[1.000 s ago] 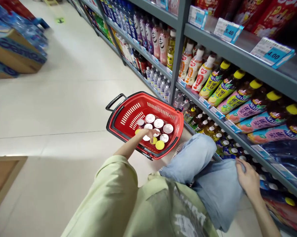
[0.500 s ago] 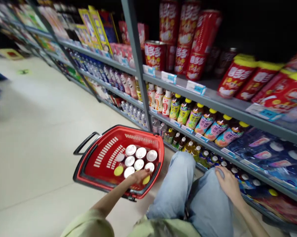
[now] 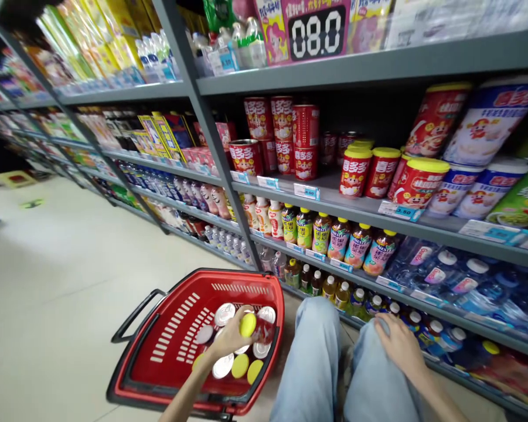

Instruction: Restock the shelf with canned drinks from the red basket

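the left hand (image 3: 231, 338) is over the red basket (image 3: 162, 373), and its grip is closed around a red can (image 3: 262, 332) with a yellow lid (image 3: 248, 324). the can is tipped on its side in the hand, with the lid toward the person and the red part going off to the right. the can is a bit blurry, and i can't tell if it touches the cans under it.

the basket sits on the floor (image 3: 74, 316), just left of the person's left leg (image 3: 319, 334). its black handle (image 3: 132, 314) sticks out to the left. inside, close together, are cans with shiny silver tops (image 3: 223, 366) and some with yellow lids (image 3: 239, 366).

the right hand (image 3: 399, 341) rests flat on the right knee (image 3: 371, 346). its grip is loose, with nothing in it.

next to the knees is a big gray shelf (image 3: 373, 65). tea bottles (image 3: 337, 241) with yellow caps stand in a row on it, and big water bottles (image 3: 443, 272) are to their right. one level up there are more red cans with yellow lids (image 3: 355, 171), and stacked red tins (image 3: 282, 135) to their left.
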